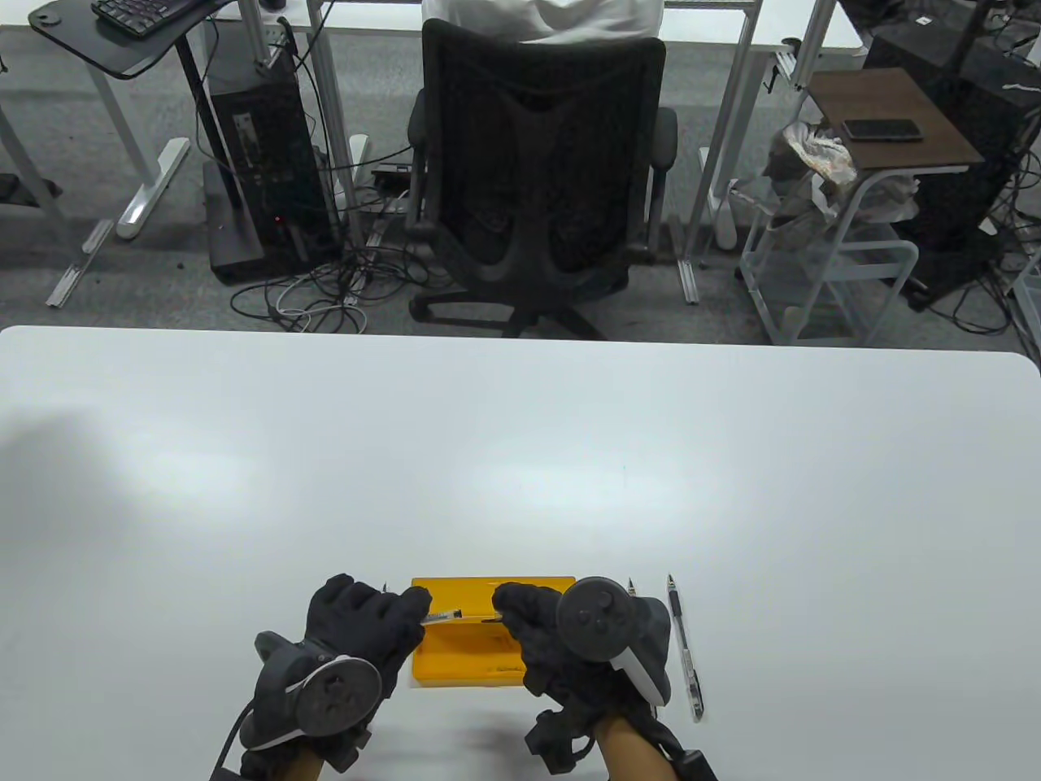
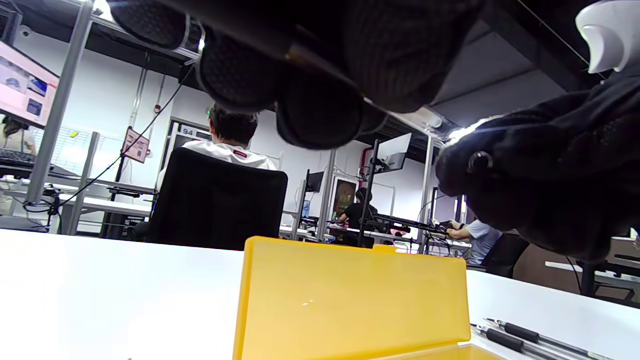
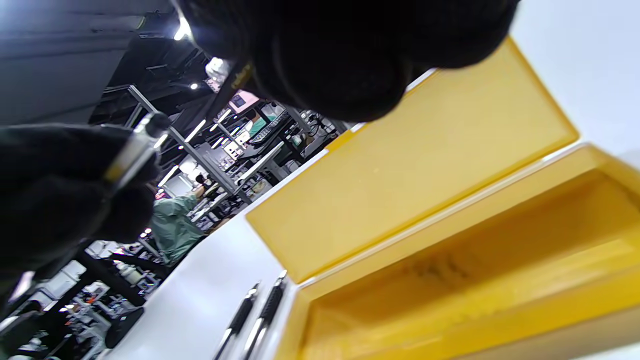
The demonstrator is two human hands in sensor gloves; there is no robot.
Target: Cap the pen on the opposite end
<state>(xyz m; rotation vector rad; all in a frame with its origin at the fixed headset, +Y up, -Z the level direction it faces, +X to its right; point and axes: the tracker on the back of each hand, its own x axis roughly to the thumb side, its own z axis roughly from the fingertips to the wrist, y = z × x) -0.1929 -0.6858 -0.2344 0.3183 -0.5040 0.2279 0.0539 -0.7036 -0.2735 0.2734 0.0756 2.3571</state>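
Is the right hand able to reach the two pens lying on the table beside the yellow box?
Probably yes: the pens lie uncovered just beside the right hand, outside the yellow box. But its fingers seem to be pinching something small.

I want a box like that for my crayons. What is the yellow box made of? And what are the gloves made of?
The yellow box looks like hard plastic: one even colour, smooth, thin flat walls, with a soft shine on its open lid. The gloves on the left hand and right hand look like black knitted fabric, matt, with a fine woven texture in the wrist views; the exact fibre can't be told.
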